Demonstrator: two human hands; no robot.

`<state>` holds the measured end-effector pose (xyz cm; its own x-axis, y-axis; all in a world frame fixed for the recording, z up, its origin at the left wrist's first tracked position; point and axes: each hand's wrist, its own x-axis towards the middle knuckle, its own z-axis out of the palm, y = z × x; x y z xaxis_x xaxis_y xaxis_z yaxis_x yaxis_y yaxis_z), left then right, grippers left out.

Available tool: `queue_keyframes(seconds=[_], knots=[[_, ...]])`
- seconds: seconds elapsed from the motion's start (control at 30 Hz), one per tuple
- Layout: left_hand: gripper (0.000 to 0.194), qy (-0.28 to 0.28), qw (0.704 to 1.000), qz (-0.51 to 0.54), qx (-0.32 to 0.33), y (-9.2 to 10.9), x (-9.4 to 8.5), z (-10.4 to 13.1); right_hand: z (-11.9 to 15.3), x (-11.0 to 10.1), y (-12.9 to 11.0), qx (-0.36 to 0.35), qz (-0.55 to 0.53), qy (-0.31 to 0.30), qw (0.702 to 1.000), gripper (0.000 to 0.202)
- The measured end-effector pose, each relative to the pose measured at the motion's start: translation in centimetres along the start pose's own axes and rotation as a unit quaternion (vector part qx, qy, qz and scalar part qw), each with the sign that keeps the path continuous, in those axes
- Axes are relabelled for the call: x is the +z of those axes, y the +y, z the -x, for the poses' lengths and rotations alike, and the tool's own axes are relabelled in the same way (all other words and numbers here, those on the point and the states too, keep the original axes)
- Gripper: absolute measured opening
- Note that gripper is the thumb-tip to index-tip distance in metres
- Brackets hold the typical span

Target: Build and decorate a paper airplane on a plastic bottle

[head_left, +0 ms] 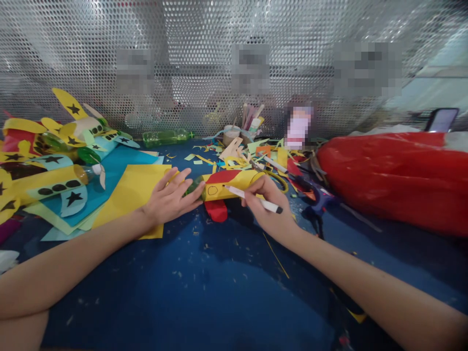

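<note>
In front of me lies a plastic bottle wrapped in yellow and red paper (234,181), with a green neck and a red paper flap (216,210) below it. One outlined circle shows on its yellow side. My left hand (171,197) has its fingers spread, its fingertips against the bottle's green neck end. Between the fingers of my right hand (268,202) is a white marker with a black end (258,200). The marker's tip meets the yellow paper just right of the circle, by a small dark mark.
Paper-covered bottle planes (54,180) crowd the left beside yellow paper sheets (127,195). A green bottle (164,138) lies behind. Paper scraps (234,153), scissors (321,197) and a cup of sticks (232,132) are beyond my right hand. A red plastic bag (398,178) fills the right.
</note>
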<state>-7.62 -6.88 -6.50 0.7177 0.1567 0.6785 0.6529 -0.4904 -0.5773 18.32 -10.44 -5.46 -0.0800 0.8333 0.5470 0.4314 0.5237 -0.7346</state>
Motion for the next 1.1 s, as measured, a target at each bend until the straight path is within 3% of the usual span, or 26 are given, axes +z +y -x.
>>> queue_keyframes(seconds=[0.33, 0.53, 0.77, 1.1], knots=[[0.037, -0.013, 1.0, 0.004, -0.003, -0.07, 0.25, 0.25, 0.28, -0.09, 0.04, -0.001, 0.007, -0.041, 0.999, 0.012], [0.035, 0.001, 1.0, -0.007, 0.004, -0.02, 0.0, -0.12, 0.17, -0.15, -0.25, 0.002, 0.012, -0.022, 1.0, 0.016], [0.035, -0.005, 1.0, -0.002, 0.001, -0.06, 0.02, -0.01, -0.05, -0.11, 0.38, 0.029, -0.016, 0.043, 0.999, 0.015], [0.036, -0.008, 1.0, 0.011, -0.006, -0.03, 0.2, 0.13, -0.09, 0.03, 0.48, 0.023, -0.012, 0.003, 1.0, 0.013]])
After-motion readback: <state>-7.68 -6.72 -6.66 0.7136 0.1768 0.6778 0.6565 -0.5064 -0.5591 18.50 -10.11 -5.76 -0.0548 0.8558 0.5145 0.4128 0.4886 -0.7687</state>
